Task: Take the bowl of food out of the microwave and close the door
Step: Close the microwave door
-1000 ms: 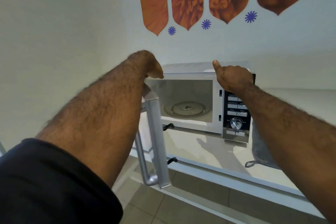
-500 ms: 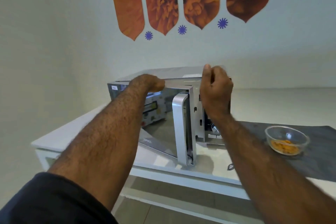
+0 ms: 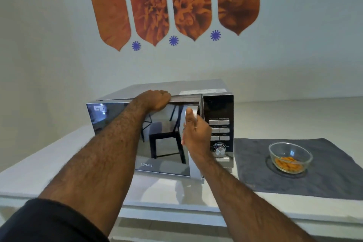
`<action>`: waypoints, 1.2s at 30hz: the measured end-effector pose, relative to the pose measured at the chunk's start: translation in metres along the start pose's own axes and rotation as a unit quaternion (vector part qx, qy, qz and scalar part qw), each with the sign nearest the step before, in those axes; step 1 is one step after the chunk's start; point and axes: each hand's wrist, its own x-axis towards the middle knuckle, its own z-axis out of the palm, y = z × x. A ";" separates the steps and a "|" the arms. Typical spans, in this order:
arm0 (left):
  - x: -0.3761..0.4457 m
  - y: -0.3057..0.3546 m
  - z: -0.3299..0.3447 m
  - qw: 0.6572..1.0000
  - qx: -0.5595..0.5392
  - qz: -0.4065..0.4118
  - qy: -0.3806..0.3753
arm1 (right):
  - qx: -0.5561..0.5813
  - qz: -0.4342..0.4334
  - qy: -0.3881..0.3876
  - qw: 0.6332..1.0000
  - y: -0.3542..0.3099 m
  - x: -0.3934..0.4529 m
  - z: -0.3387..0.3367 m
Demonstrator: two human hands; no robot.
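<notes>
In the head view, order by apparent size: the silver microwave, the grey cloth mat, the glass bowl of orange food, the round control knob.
1. Silver microwave
2. Grey cloth mat
3. Glass bowl of orange food
4. Round control knob

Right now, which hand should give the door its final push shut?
Right. The right hand is wrapped on the door handle at the latch side beside the control panel. The left hand only rests on the microwave door's top edge, nearer the hinge.
</notes>
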 end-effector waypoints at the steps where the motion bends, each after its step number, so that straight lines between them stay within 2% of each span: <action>1: 0.004 -0.002 0.003 1.000 0.004 0.001 0.018 | -0.010 -0.005 0.014 1.000 0.002 0.005 0.001; 6: 0.011 -0.007 0.012 0.991 0.001 0.006 0.137 | -0.030 -0.004 0.044 0.999 0.010 0.025 0.004; 8: 0.014 -0.007 0.013 0.987 -0.002 0.005 0.162 | -0.024 -0.006 0.048 0.999 0.012 0.029 0.005; 13: 0.013 -0.005 0.014 0.983 -0.012 -0.010 0.185 | -0.024 -0.016 0.068 0.997 0.016 0.035 0.007; 23: 0.006 0.000 0.017 0.980 -0.036 -0.039 0.194 | -0.053 -0.010 0.049 0.997 0.021 0.044 0.006; 26: -0.001 0.002 0.022 0.980 -0.017 0.000 0.201 | -0.045 0.000 0.031 0.999 0.022 0.043 0.003; 28: -0.009 0.002 0.029 0.972 -0.014 0.038 0.231 | -0.091 -0.007 0.004 0.996 0.021 0.043 -0.003; 30: -0.015 0.002 0.034 0.964 -0.011 0.061 0.258 | -0.207 -0.050 -0.004 0.977 0.020 0.045 -0.012; 33: -0.023 0.004 0.037 0.959 -0.014 0.074 0.273 | -0.391 -0.117 0.050 0.912 0.009 0.058 -0.025; 36: -0.024 0.003 0.032 0.967 -0.061 0.042 0.242 | -0.456 -0.161 0.091 0.871 -0.013 0.085 -0.033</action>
